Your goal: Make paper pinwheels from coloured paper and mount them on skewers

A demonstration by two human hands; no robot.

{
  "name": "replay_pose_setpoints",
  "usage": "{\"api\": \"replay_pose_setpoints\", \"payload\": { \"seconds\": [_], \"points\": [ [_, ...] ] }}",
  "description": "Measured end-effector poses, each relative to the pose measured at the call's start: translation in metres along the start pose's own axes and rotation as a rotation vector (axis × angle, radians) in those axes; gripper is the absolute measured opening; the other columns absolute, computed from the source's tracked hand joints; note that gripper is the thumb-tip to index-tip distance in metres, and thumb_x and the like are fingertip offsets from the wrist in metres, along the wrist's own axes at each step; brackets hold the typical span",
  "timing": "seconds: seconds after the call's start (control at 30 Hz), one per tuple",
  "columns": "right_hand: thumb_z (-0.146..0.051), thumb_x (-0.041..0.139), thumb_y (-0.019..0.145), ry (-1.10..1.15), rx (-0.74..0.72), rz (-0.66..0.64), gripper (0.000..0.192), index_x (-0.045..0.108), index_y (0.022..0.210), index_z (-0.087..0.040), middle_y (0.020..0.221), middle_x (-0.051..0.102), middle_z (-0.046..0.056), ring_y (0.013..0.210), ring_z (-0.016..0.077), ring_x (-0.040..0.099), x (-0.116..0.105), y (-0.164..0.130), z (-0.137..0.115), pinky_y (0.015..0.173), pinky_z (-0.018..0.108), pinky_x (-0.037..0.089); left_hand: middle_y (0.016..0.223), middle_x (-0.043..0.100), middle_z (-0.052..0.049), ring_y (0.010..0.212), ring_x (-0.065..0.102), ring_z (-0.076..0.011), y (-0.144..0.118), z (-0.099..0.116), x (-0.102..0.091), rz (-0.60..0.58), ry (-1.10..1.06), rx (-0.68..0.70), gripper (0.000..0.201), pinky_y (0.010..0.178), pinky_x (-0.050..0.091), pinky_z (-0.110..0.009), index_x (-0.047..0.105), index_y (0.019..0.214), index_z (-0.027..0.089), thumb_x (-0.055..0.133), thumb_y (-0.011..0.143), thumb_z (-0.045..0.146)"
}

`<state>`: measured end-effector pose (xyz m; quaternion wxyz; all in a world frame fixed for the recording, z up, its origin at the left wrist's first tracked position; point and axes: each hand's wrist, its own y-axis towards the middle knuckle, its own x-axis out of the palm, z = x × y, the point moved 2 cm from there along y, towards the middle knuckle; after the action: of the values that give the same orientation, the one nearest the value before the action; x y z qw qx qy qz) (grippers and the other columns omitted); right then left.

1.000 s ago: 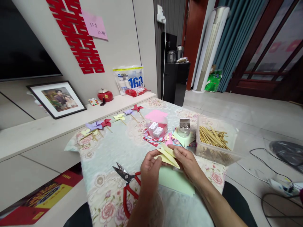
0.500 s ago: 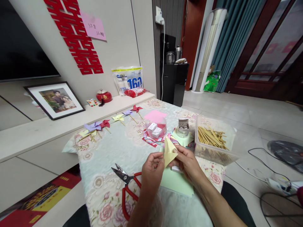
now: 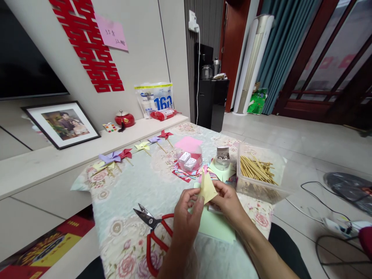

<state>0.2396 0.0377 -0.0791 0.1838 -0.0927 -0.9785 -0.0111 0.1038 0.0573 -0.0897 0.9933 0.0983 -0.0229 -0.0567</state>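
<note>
A folded piece of yellow paper [image 3: 208,188] is held up between my two hands above the table. My left hand [image 3: 189,207] pinches its left edge between thumb and fingers. At its right side my right hand [image 3: 226,199] grips it, fingers partly hidden behind the paper. Beneath my hands lies a stack of pale green paper [image 3: 216,224]. Red-handled scissors [image 3: 154,224] rest on the cloth left of my left hand, blades parted. Several finished paper pinwheels on sticks, among them a yellow pinwheel [image 3: 142,146] and a red pinwheel [image 3: 165,134], lie along the far left edge.
A clear plastic bin [image 3: 258,186] of wooden sticks stands at the right. Behind my hands are a round clear container [image 3: 188,159] with small white boxes, a small open box of metal pins [image 3: 223,154] and pink paper [image 3: 188,143]. A floral tablecloth [image 3: 130,182] covers the table.
The yellow paper has turned, showing a broader face to the right. My right fingers have shifted lower behind its right edge. The whole view has moved slightly.
</note>
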Motion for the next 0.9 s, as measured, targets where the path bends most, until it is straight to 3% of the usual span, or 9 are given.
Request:
{"api": "replay_pose_setpoints", "payload": {
  "seconds": [0.1,0.33,0.43,0.53,0.7,0.8,0.9],
  "points": [
    [-0.030,0.088,0.064,-0.019,-0.029,-0.026,0.036,0.075,0.095,-0.021,0.085,0.078,0.004,0.075,0.0214,0.073,-0.001,0.000,0.002,0.072,0.032,0.056,0.095,0.071,-0.009,0.080,0.064,-0.0223,0.000,0.003,0.000,-0.007,0.062,0.090,0.026,0.068,0.047,-0.030,0.074,0.098,0.020,0.072,0.078,0.035],
    [-0.025,0.081,0.069,-0.054,-0.010,-0.029,0.038,0.073,0.105,-0.020,0.090,0.078,0.005,0.073,0.0215,0.072,-0.006,0.000,0.008,0.067,0.032,0.056,0.096,0.070,-0.007,0.080,0.063,-0.0211,-0.001,0.001,-0.001,-0.032,0.084,0.080,0.042,0.066,0.048,-0.029,0.071,0.108,0.021,0.079,0.069,0.034],
    [-0.024,0.078,0.070,-0.081,-0.006,-0.010,0.036,0.073,0.105,-0.019,0.074,0.074,0.001,0.056,0.0144,0.064,-0.005,0.000,0.007,0.053,0.024,0.047,0.094,0.072,-0.007,0.080,0.065,-0.0222,-0.001,-0.001,-0.001,-0.044,0.067,0.025,0.043,0.069,0.049,-0.029,0.070,0.106,0.020,0.081,0.069,0.038],
    [-0.024,0.081,0.067,-0.073,-0.011,-0.004,0.035,0.075,0.101,-0.019,0.066,0.070,-0.002,0.051,0.0113,0.058,-0.004,0.000,0.004,0.050,0.021,0.040,0.094,0.073,-0.007,0.078,0.067,-0.0224,-0.001,-0.003,0.001,-0.046,-0.016,-0.061,0.044,0.067,0.049,-0.029,0.069,0.105,0.019,0.081,0.069,0.041],
    [-0.040,0.081,0.075,-0.080,-0.023,-0.040,0.033,0.077,0.102,-0.020,0.087,0.076,0.004,0.072,0.0186,0.067,-0.007,0.001,0.006,0.066,0.028,0.049,0.086,0.074,-0.004,0.073,0.068,-0.0207,-0.001,-0.002,0.003,-0.023,-0.156,-0.151,0.042,0.064,0.051,-0.028,0.066,0.103,0.018,0.082,0.068,0.034],
    [-0.053,0.069,0.086,-0.072,-0.036,-0.043,0.040,0.075,0.110,-0.021,0.088,0.076,0.005,0.073,0.0204,0.067,-0.010,0.000,0.009,0.066,0.029,0.049,0.085,0.076,-0.004,0.072,0.069,-0.0207,-0.001,0.001,0.002,-0.007,-0.162,-0.182,0.040,0.064,0.052,-0.028,0.067,0.102,0.019,0.082,0.067,0.031],
    [-0.056,0.067,0.087,-0.049,-0.043,-0.084,0.045,0.073,0.115,-0.021,0.091,0.076,0.005,0.075,0.0222,0.068,-0.009,-0.003,0.006,0.068,0.031,0.052,0.081,0.076,-0.004,0.070,0.070,-0.0213,-0.001,0.001,0.000,0.021,-0.170,-0.230,0.040,0.063,0.053,-0.028,0.068,0.102,0.020,0.082,0.067,0.033]
  ]
}}
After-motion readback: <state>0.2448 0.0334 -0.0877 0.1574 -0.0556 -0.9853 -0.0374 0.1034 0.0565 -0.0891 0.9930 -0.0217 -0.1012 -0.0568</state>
